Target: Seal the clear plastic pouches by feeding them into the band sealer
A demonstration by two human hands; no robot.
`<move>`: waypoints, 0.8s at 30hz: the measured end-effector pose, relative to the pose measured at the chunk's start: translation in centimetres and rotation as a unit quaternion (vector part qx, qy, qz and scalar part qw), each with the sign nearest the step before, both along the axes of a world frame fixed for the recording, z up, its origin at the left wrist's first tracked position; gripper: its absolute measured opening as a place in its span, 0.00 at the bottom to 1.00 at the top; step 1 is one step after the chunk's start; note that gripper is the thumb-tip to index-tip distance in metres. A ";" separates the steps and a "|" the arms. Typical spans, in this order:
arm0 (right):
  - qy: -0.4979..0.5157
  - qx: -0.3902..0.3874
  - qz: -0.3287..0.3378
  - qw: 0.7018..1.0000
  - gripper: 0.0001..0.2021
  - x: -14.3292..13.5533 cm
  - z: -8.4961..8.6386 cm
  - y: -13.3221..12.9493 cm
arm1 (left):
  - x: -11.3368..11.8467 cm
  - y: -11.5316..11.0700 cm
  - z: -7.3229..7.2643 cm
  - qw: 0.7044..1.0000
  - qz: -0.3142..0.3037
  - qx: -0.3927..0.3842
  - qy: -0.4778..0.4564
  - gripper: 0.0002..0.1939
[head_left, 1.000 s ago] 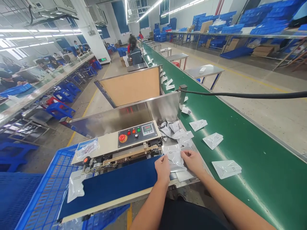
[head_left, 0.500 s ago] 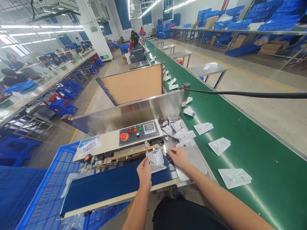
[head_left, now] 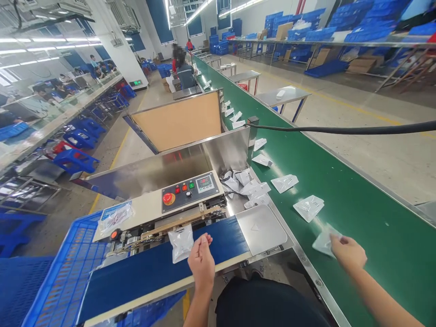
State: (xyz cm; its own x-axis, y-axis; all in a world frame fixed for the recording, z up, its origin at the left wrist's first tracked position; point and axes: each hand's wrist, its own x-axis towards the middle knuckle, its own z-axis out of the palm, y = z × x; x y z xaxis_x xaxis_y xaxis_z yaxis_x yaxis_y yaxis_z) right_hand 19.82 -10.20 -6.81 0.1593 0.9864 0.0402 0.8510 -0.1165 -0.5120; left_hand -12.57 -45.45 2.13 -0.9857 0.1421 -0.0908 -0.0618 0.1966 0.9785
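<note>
A white pouch (head_left: pixel 181 244) hangs with its top edge in the sealing machine (head_left: pixel 190 193), over the blue belt (head_left: pixel 136 268). Just right of this pouch is my left hand (head_left: pixel 202 261), fingers curled together above the belt, apart from the pouch; whether anything small is in them is hidden. On the green conveyor (head_left: pixel 368 218), my right hand (head_left: pixel 348 254) pinches the corner of another white pouch (head_left: pixel 323 241), which is blurred. More pouches (head_left: pixel 308 208) lie spaced along the conveyor, and several are heaped on the metal surface behind the steel plate (head_left: pixel 264 229).
Behind the machine stand a steel panel (head_left: pixel 184 161) and a tan board (head_left: pixel 180 120). A black cable (head_left: pixel 327 130) crosses above the conveyor. A blue crate (head_left: pixel 64 259) is at the left. A person (head_left: pixel 185 75) sits farther up the line.
The pouch at the machine has moved left along the belt, and my left hand has let go of it. My right hand has moved from the steel plate to a conveyor pouch. The view has shifted slightly.
</note>
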 end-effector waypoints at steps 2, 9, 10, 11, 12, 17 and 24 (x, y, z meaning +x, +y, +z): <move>0.065 -0.029 -0.016 0.997 0.24 -2.5 2.0 -1.1 | 1.0 2.6 0.5 0.996 -0.082 -0.001 0.037 0.26; 0.270 0.044 0.296 0.915 0.22 -13.0 11.4 -8.6 | 4.3 10.8 3.3 0.938 -0.312 -0.004 0.151 0.21; 0.288 0.017 0.340 0.895 0.21 -14.1 12.2 -9.7 | 4.5 11.3 3.6 0.935 -0.322 -0.001 0.147 0.21; 0.309 -0.014 0.371 0.876 0.20 -15.0 12.8 -10.6 | 4.6 11.6 3.9 0.934 -0.328 0.000 0.140 0.21; 0.337 -0.049 0.389 0.856 0.21 -15.7 13.1 -11.4 | 4.6 11.5 4.1 0.935 -0.329 -0.001 0.131 0.21; 0.435 -0.207 0.378 0.791 0.29 -17.2 12.5 -13.1 | 4.3 9.3 3.6 0.960 -0.269 -0.008 0.077 0.26; 0.327 -0.224 0.306 0.866 0.18 -20.0 10.0 -12.5 | 2.7 9.3 -0.2 0.988 -0.147 -0.032 -0.043 0.26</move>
